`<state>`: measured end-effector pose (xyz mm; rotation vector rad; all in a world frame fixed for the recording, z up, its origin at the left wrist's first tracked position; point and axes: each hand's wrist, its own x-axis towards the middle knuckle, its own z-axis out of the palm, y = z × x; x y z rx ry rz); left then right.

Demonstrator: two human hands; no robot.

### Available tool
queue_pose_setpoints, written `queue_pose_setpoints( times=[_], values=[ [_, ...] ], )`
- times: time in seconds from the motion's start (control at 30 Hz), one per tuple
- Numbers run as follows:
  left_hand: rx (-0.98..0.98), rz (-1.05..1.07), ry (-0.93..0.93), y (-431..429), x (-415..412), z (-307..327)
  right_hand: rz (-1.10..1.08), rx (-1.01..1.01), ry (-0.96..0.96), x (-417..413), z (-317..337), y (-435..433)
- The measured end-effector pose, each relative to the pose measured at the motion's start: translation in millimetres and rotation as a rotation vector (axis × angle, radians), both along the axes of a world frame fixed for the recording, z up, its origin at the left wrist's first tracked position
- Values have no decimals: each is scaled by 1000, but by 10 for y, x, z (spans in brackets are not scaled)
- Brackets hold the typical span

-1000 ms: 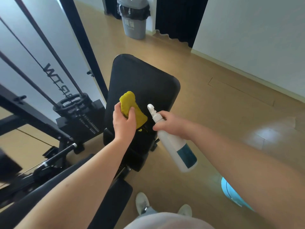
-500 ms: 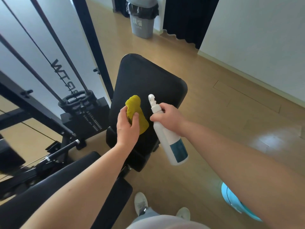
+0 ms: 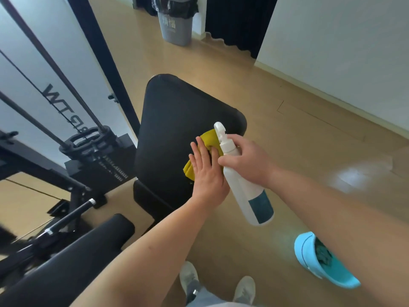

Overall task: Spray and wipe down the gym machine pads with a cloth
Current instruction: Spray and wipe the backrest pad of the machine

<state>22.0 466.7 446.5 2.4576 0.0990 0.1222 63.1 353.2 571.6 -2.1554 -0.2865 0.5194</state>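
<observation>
A black bench pad [image 3: 174, 120] stretches away from me in the middle of the head view. On its right side lies a yellow cloth [image 3: 209, 139], and my left hand [image 3: 205, 171] presses flat on it with straight fingers. My right hand [image 3: 247, 160] grips the neck of a white spray bottle [image 3: 245, 189] with a teal label. The bottle's nozzle points up and away over the cloth. A second black pad [image 3: 73, 258] runs along the lower left.
A black cable machine with weight stack [image 3: 88, 142] and rods stands to the left. A grey bin [image 3: 176, 25] sits at the back by a dark curtain. A light blue bucket [image 3: 318, 262] lies on the wooden floor at the right. My shoes [image 3: 190, 278] show below.
My left hand slid the cloth to the right across the pad and flattened on it. My right hand with the bottle stayed beside it, now right against the cloth.
</observation>
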Motion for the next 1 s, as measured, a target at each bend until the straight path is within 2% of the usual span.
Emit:
queue_pose_setpoints(
  times=[0.23, 0.53, 0.77, 0.83, 0.9, 1.0],
  values=[
    [-27, 102, -43, 277, 276, 8, 42, 38, 14, 169, -42, 357],
    [-20, 245, -104, 1184, 766, -75, 30, -8, 77, 305, -182, 815],
    [-376, 602, -66, 1582, 1111, 77, 8, -7, 123, 186, -198, 707],
    [-376, 655, -77, 1425, 1073, 113, -3, 3, 113, 146, -204, 628],
    [-330, 614, -109, 1223, 950, 82, 8, 29, 111, 107, -180, 541],
    [-259, 443, -159, 805, 639, -37, 84, 59, 69, 40, -103, 408]
  ],
)
